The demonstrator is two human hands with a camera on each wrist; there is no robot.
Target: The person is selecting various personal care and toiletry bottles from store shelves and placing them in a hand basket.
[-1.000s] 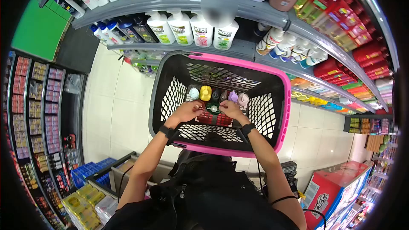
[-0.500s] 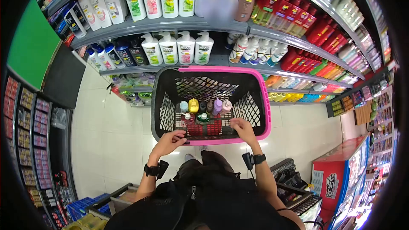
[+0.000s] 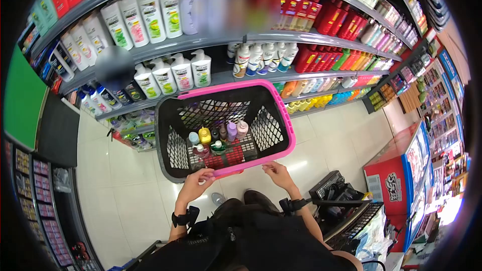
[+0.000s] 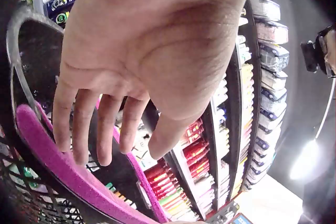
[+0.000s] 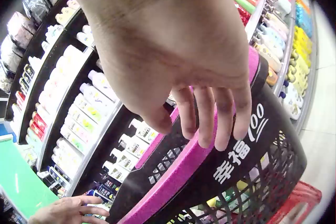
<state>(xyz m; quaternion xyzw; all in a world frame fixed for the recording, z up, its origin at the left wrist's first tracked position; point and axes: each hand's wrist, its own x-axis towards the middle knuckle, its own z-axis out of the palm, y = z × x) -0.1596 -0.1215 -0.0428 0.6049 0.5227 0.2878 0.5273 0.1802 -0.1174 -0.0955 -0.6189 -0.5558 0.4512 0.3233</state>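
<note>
Head view, clock centred on basket: black mesh basket (image 3: 285, 115) with pink rim sits mid-frame, tiled floor (image 3: 125, 170) showing around it. Left hand (image 3: 195, 184) at 7 o'clock by the near rim, fingers loosely extended, nothing held; its fingertips overlap the rim, can't tell if they touch. Right hand (image 3: 279, 175) between 4 and 5 o'clock, just beside the rim, fingers relaxed, nothing held. Inside the basket, back row runs 9 to 3 o'clock: light-blue bottle (image 3: 194, 138), yellow bottle (image 3: 204, 135), two dark bottles (image 3: 223, 133), purple bottle (image 3: 231, 132), pale pink bottle (image 3: 242, 129). Front row: red bottle (image 3: 201, 151) with white pump at 8 o'clock, green bottle (image 3: 218, 148) near 6–7. Labels on these too small to read. Readable text: right wrist view has white lettering (image 5: 240, 153) 幸福100 on the basket wall, under the pink rim. White pump bottles (image 3: 183, 73) at 11 o'clock on the shelf (image 3: 211, 42) are marked CLEAR. Red cabinet (image 3: 386, 170) at 4 o'clock carries a stylised white logo, can't make it out.
</note>
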